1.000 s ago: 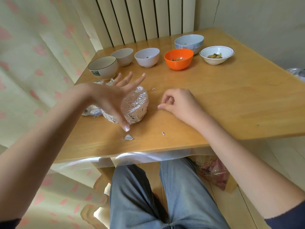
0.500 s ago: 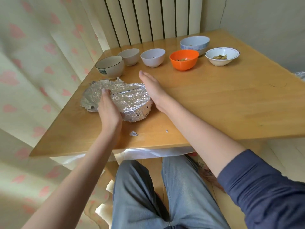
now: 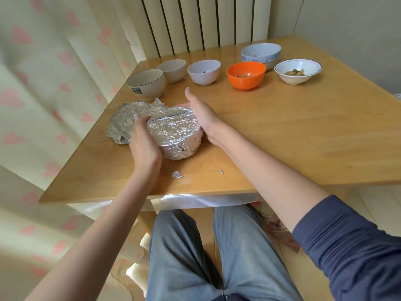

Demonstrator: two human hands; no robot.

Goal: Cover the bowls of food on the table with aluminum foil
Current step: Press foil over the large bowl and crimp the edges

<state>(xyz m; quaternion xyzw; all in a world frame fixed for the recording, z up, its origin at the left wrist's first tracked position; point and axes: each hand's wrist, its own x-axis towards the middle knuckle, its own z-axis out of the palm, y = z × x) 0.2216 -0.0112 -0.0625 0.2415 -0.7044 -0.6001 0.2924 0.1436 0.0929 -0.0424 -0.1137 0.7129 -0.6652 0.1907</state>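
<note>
A bowl wrapped in crinkled aluminum foil (image 3: pixel 175 132) sits near the table's front left. Loose foil (image 3: pixel 123 120) spreads from it to the left. My left hand (image 3: pixel 144 140) presses flat against the bowl's left side, fingers straight. My right hand (image 3: pixel 200 114) presses against its right side, fingers straight and pointing away. Behind stand uncovered bowls: a cream bowl with a dark rim (image 3: pixel 146 83), a beige bowl (image 3: pixel 172 70), a white bowl (image 3: pixel 204 71), an orange bowl (image 3: pixel 246 75), a blue-patterned bowl (image 3: pixel 261 52) and a white bowl with food (image 3: pixel 297 71).
Two small foil scraps (image 3: pixel 176 174) lie on the wooden table (image 3: pixel 282 131) near its front edge. A curtain with pink hearts hangs at the left, a radiator (image 3: pixel 204 22) stands behind the table. My legs are below the front edge.
Both hands came down from above the table onto the foil-wrapped bowl, one on each side, and have stayed pressed against it for the last half second.
</note>
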